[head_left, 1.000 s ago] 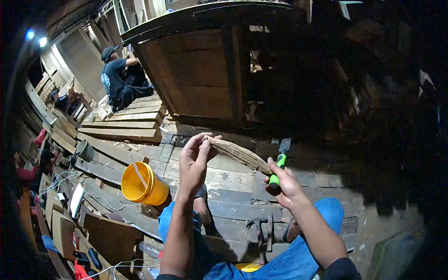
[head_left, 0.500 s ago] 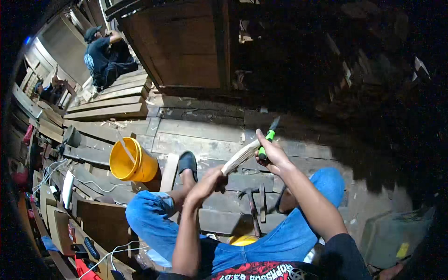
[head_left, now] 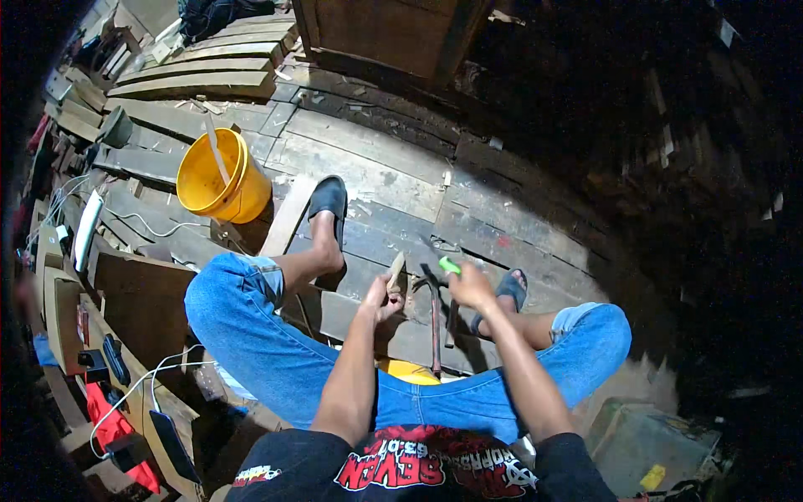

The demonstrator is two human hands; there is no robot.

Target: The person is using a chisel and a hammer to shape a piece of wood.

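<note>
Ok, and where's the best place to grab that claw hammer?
The claw hammer is probably best gripped low on its handle, coming from your own side: that slim, straight shaft points back toward you, with the head at the far end. Your right hand holds a green-handled chisel, so free it first.

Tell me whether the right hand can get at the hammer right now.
Probably not as it is: the right hand grips a green-handled tool, though the hammer is close by and looks largely uncovered.
</note>
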